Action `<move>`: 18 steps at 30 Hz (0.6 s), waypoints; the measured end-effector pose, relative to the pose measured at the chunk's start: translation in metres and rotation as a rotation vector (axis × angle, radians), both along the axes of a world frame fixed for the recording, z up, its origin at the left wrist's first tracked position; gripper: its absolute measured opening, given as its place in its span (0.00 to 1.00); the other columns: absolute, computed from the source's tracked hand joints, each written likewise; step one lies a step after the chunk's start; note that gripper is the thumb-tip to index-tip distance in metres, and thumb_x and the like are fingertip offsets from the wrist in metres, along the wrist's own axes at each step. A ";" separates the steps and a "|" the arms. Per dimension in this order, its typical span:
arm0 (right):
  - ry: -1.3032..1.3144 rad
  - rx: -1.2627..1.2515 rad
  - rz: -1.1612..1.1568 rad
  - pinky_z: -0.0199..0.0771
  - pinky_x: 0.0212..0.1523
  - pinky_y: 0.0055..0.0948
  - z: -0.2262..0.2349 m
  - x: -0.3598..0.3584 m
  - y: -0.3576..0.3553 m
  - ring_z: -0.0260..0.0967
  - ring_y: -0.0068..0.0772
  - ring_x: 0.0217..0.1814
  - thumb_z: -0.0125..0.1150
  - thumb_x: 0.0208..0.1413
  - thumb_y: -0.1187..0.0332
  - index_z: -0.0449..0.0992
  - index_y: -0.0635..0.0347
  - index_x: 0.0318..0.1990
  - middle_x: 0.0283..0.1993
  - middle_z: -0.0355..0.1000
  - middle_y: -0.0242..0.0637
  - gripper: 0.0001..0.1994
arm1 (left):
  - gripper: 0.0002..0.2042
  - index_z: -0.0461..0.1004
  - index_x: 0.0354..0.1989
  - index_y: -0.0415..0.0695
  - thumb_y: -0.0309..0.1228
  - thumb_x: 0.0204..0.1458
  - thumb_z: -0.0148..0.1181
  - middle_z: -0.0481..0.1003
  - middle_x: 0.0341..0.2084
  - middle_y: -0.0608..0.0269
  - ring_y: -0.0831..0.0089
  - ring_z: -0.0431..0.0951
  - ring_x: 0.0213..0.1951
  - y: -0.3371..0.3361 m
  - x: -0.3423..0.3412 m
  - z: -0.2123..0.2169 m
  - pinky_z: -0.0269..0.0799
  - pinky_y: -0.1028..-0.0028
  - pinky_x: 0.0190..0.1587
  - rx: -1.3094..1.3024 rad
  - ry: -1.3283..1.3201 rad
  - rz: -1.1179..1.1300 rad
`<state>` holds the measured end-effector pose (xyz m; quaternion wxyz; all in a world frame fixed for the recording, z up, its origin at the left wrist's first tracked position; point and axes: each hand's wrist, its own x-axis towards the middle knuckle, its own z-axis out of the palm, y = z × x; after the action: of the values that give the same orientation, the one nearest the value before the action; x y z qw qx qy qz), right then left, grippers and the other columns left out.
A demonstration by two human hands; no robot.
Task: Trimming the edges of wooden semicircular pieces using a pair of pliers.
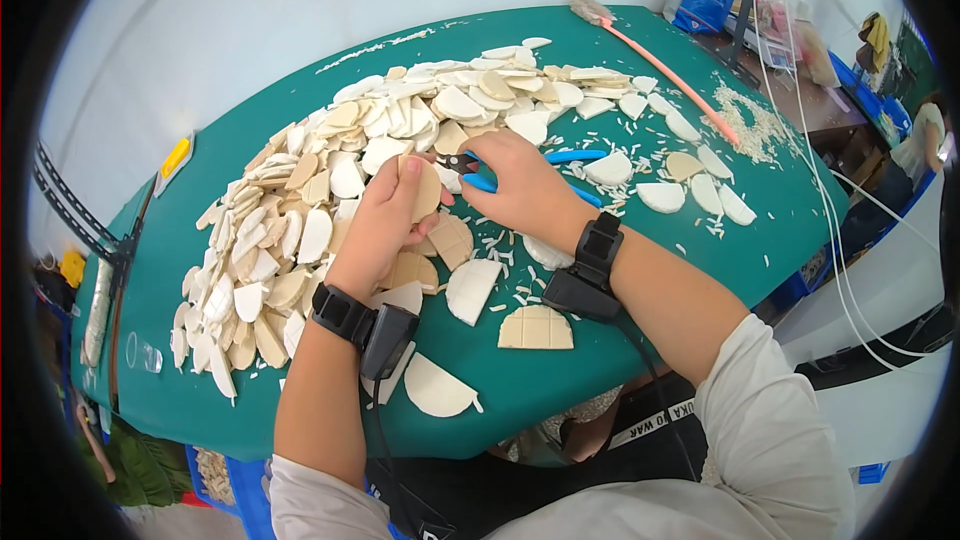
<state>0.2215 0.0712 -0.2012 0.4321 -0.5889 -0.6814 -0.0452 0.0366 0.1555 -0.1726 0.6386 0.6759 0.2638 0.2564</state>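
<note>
At the far left of the green counter [160,270], a yellow-tipped tool [175,156] lies apart from the work. Next comes a big heap of white and tan half-round pieces [280,230], spilling toward the middle. The left hand [385,225] is closed around one tan half-round piece [424,188], thumb and fingers pinching it upright just above the heap's edge. Right beside it, the right hand [520,190] is wrapped shut on the blue-handled nippers [560,168], whose dark jaws sit right at the edge of the held piece. White chips [500,270] litter the counter below the hands, and a scored tan half-disc [536,328] lies near the front edge. Further right, trimmed white pieces [690,190] lie spread out, with a long pink stick [670,80] beyond them.

The jaws are close to the left thumb; a slip of the piece could, I judge, pinch the skin. A bite taken too deep may crack the piece, and chips could fly upward.
</note>
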 end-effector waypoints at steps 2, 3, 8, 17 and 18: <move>0.001 -0.008 -0.014 0.73 0.49 0.41 0.001 0.000 -0.001 0.71 0.49 0.48 0.64 0.51 0.70 0.75 0.66 0.45 0.41 0.75 0.46 0.15 | 0.17 0.66 0.60 0.43 0.40 0.72 0.44 0.78 0.34 0.61 0.82 0.65 0.24 0.000 0.000 -0.001 0.60 0.83 0.23 0.003 -0.006 0.006; 0.003 -0.012 -0.019 0.73 0.49 0.41 0.000 -0.001 0.000 0.71 0.49 0.48 0.64 0.52 0.69 0.75 0.66 0.45 0.41 0.75 0.46 0.14 | 0.16 0.65 0.61 0.43 0.38 0.72 0.44 0.78 0.35 0.60 0.82 0.65 0.24 0.003 -0.001 -0.003 0.60 0.83 0.23 0.009 -0.026 -0.024; 0.023 -0.027 -0.017 0.73 0.49 0.41 -0.004 0.000 0.001 0.71 0.49 0.48 0.64 0.53 0.69 0.76 0.66 0.45 0.41 0.75 0.46 0.14 | 0.17 0.63 0.63 0.43 0.31 0.67 0.42 0.78 0.38 0.60 0.81 0.66 0.26 0.005 -0.001 -0.003 0.60 0.83 0.23 -0.001 -0.010 -0.044; 0.058 -0.076 0.036 0.73 0.51 0.41 -0.001 0.000 0.000 0.72 0.50 0.48 0.64 0.52 0.68 0.76 0.66 0.45 0.41 0.76 0.46 0.15 | 0.13 0.66 0.56 0.44 0.30 0.65 0.45 0.79 0.40 0.62 0.81 0.69 0.28 0.007 -0.003 -0.006 0.58 0.83 0.23 -0.028 -0.078 -0.039; 0.050 -0.078 0.035 0.73 0.51 0.41 0.001 0.001 -0.002 0.71 0.50 0.48 0.64 0.52 0.68 0.76 0.66 0.46 0.41 0.76 0.46 0.15 | 0.12 0.67 0.54 0.44 0.31 0.65 0.47 0.79 0.40 0.63 0.81 0.70 0.27 0.007 0.000 -0.005 0.57 0.83 0.23 -0.019 -0.111 -0.027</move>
<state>0.2227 0.0696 -0.1997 0.4266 -0.5943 -0.6817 0.0037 0.0361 0.1622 -0.1779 0.6621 0.6580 0.2212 0.2824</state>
